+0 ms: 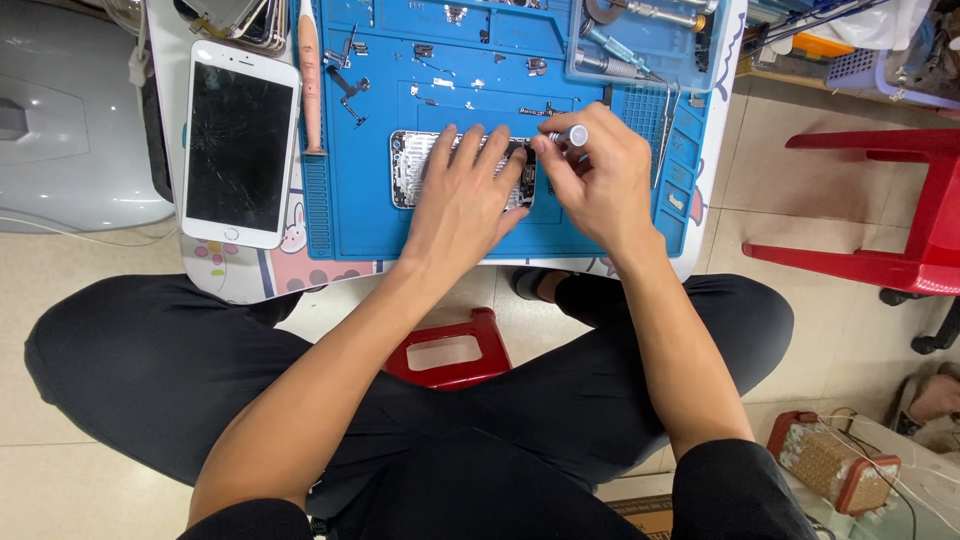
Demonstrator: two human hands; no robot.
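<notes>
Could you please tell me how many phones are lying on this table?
2: a white cracked-screen phone left of the blue mat, and an opened phone chassis under the left hand. Others may be hidden.

Opened phone's point(410, 165) right half under both hands.

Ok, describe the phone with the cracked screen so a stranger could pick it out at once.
Start at the blue work mat on the small table. Just off its left edge, beside a long orange tool, lies the white phone, face up. Unlike the opened phone under the left hand, it is whole, with a dark, cracked screen.
</notes>
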